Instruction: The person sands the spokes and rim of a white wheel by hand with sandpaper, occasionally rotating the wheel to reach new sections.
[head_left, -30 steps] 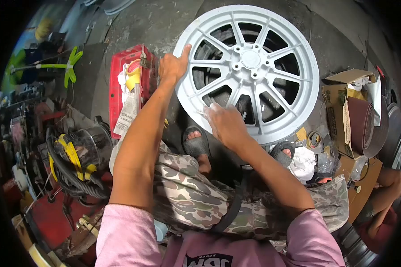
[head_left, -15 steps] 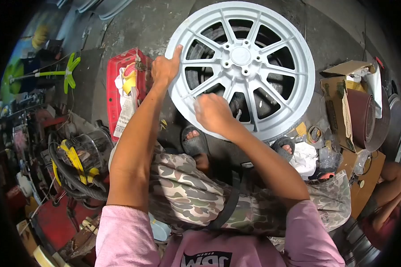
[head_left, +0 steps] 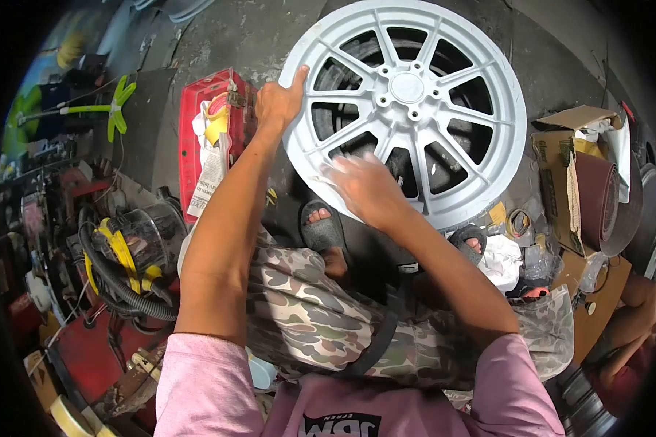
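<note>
A pale grey alloy wheel lies face up on the floor in front of me. Its several spokes run out from a hub with bolt holes. My left hand is closed on the wheel's left edge, thumb lying over the outer lip. Over the lower left of the rim is my right hand, its fingers smeared by motion. They look bent together against the rim, with a whitish blur at the fingertips. What they hold, if anything, I cannot make out.
Left of the wheel stands a red plastic container with newspaper and a yellow item. A cardboard box with a brown roll stands right. A vacuum-like machine with a hose is at left. Another person's leg shows far right.
The wheel sits slightly farther right and higher in view. My right hand has shifted a little right and down and is more blurred. My left hand keeps its hold on the rim.
</note>
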`<act>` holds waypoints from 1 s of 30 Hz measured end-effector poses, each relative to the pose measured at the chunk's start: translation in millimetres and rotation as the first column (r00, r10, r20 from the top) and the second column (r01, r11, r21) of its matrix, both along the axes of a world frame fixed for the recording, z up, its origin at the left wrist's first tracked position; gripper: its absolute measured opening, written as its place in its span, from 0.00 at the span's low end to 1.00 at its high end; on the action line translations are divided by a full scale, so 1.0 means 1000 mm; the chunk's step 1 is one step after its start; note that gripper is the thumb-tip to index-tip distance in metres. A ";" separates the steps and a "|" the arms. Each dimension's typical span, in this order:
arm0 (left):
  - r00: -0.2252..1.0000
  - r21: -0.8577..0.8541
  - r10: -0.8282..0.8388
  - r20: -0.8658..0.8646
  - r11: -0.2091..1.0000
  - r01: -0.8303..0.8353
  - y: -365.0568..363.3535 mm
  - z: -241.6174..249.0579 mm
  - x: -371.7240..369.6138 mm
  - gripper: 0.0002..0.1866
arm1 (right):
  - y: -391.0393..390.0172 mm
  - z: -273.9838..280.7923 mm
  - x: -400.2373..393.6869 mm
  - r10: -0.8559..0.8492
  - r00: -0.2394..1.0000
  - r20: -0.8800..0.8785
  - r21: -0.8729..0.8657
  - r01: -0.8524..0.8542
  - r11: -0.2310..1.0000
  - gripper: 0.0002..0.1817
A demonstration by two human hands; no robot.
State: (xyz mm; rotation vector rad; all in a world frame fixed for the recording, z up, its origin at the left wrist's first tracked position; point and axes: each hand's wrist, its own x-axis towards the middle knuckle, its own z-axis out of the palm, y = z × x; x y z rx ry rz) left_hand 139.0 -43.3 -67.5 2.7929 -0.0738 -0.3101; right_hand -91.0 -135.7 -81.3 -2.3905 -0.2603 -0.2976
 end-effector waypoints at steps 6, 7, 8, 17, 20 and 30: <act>1.000 0.014 -0.002 -0.008 1.000 0.002 -0.003 0.002 0.001 0.56 | -0.001 0.007 0.004 0.085 0.987 -0.138 0.109 -0.070 0.992 0.18; 1.000 0.025 -0.011 -0.015 1.000 0.011 -0.001 0.002 0.002 0.56 | 0.000 0.009 0.004 0.093 0.986 -0.138 0.107 -0.079 0.991 0.18; 1.000 0.005 -0.013 0.010 1.000 0.013 0.001 -0.002 0.003 0.56 | 0.002 0.009 0.002 0.086 0.983 -0.160 0.103 -0.070 0.992 0.18; 1.000 0.008 -0.008 0.013 1.000 0.008 -0.002 0.003 0.001 0.57 | 0.009 0.017 -0.007 -0.004 0.971 -0.241 0.216 0.058 0.975 0.13; 1.000 0.007 0.005 0.007 1.000 -0.005 -0.002 0.001 -0.003 0.53 | 0.014 0.014 -0.006 -0.031 0.959 -0.281 0.244 0.103 0.964 0.12; 1.000 0.020 0.012 0.024 1.000 -0.013 0.001 0.009 -0.006 0.52 | 0.025 0.026 -0.015 -0.091 0.960 -0.264 0.311 0.174 0.934 0.07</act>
